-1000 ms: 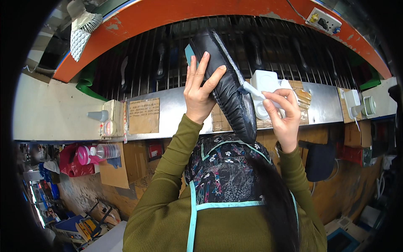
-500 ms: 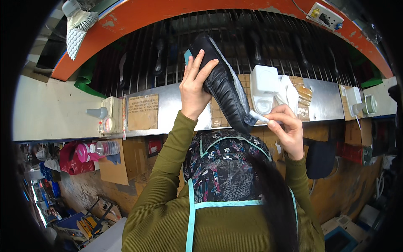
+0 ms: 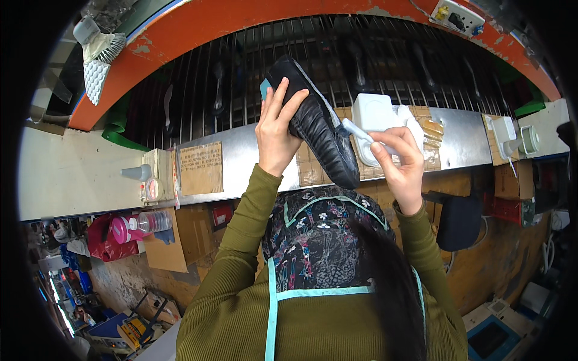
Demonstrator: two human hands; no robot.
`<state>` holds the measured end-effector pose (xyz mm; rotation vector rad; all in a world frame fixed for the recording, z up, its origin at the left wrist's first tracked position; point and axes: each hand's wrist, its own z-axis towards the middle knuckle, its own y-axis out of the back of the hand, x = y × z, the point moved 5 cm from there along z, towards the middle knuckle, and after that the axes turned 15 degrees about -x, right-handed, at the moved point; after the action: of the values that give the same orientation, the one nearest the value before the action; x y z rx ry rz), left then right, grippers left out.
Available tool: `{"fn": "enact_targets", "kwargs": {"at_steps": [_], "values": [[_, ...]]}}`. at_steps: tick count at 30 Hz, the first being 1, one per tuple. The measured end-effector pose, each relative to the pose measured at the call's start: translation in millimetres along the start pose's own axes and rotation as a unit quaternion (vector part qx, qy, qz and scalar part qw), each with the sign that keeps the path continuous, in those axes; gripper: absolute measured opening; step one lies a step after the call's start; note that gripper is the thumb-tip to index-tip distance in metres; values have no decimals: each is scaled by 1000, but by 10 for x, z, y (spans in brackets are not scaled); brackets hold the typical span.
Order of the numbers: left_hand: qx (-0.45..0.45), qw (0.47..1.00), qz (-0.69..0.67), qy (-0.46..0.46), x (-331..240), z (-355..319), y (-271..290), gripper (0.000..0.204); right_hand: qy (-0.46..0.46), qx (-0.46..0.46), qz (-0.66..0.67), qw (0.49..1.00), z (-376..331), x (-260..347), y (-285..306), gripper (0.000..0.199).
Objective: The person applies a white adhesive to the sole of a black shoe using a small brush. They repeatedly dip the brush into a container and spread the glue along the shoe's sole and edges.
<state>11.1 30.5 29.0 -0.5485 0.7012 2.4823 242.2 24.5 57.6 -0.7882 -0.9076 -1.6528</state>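
Above the metal shelf (image 3: 241,157), left hand (image 3: 276,135) fingers clamp the black shoe (image 3: 316,126); right hand (image 3: 402,159) fingers pinch a brush (image 3: 356,129).

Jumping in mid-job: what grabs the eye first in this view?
A black shoe at centre, held tilted by the left hand in front of a dark barred rack with an orange rim. Beside it, the right hand holds a white brush at the shoe, near a white container on the bench.

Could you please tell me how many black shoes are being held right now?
1: the black shoe is in the left hand, raised before the metal rack. Dark shapes behind the bars may hide more.
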Motion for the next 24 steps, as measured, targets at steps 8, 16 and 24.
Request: {"fn": "enact_targets", "kwargs": {"at_steps": [8, 16, 24], "values": [[-2, 1000, 10, 6, 44, 36, -42, 68, -8, 74, 7, 997, 53, -27, 19, 16], [16, 999, -1, 31, 95, 23, -122, 72, 1, 67, 22, 998, -9, -55, 107, 16], [46, 995, -37, 86, 78, 21, -209, 77, 20, 55, 12, 998, -1, -28, 202, 16]]}}
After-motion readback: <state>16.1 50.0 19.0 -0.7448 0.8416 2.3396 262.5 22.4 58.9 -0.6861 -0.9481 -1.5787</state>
